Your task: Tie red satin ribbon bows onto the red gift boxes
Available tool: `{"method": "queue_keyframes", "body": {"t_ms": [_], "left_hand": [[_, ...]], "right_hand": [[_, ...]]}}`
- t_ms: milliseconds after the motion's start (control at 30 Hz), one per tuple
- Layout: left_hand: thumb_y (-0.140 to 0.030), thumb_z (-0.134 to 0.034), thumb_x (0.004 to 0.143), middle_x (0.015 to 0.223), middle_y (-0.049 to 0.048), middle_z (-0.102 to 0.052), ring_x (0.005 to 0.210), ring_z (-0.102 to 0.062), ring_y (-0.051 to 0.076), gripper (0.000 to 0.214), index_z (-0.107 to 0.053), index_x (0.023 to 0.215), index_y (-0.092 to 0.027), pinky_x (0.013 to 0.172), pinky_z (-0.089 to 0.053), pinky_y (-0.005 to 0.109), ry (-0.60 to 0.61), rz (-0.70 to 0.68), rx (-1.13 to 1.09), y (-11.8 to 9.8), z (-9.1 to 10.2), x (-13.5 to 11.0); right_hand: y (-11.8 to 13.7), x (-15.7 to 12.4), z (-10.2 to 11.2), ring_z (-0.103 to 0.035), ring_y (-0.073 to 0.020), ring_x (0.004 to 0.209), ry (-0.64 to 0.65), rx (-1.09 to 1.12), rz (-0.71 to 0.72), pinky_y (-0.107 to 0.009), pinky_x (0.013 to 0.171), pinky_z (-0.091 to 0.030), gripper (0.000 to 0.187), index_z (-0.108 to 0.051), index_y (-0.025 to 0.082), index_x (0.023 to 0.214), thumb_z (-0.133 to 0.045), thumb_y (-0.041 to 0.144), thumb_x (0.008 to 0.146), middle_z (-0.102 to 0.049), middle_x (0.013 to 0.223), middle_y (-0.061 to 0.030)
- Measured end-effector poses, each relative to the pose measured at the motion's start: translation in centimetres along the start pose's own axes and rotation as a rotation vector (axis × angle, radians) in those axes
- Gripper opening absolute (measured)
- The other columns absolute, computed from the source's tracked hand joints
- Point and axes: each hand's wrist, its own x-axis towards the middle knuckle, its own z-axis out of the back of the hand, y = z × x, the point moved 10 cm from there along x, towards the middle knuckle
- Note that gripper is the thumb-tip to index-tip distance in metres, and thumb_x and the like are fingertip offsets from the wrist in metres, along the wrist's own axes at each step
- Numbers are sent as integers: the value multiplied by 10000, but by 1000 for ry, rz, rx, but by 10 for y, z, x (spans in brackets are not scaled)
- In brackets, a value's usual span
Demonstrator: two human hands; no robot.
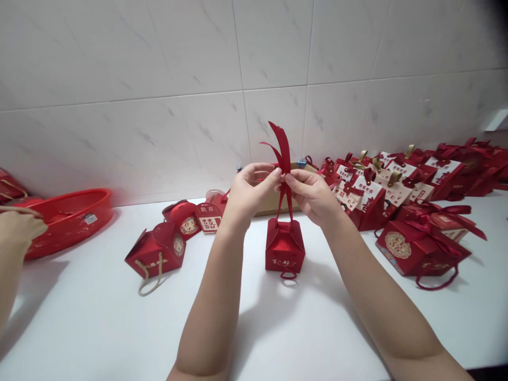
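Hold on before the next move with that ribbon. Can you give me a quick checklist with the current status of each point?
1. Left hand gripping the red ribbon: ok, pinched at the fingertips.
2. Right hand gripping it too: ok, fingertips close beside the left's.
3. Ribbon leading down to the small red box: ok, two strands reach its top.
4. Knot formed at the pinch: cannot tell, fingers hide it.
5. Box's weight on the white table: cannot tell, it may hang slightly above.
6. Co-worker's hand away from the box: ok, it is at the red basin, far left.
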Motion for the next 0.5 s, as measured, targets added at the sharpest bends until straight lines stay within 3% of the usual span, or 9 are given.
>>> {"method": "queue_keyframes", "body": {"t_ms": [167,500], "left_hand": [[-425,-692,701,765,39,-680,692,-597,126,258,-713,803,-190,624,-438,230,69,19,-54,6,-9,4],[-403,-688,711,822,41,-689,715,-601,121,256,-699,853,-190,650,-453,234,112,-1,-80,5,-14,3]], "right_hand": [[-8,1,1,-606,-149,824,6,21,-56,-307,847,-467,161,-684,223,792,-664,376,749,-664,816,-7],[1,0,2,-610,-168,789,-52,11,-22,-327,831,-490,172,-647,207,680,-543,321,757,-656,778,-17]]}}
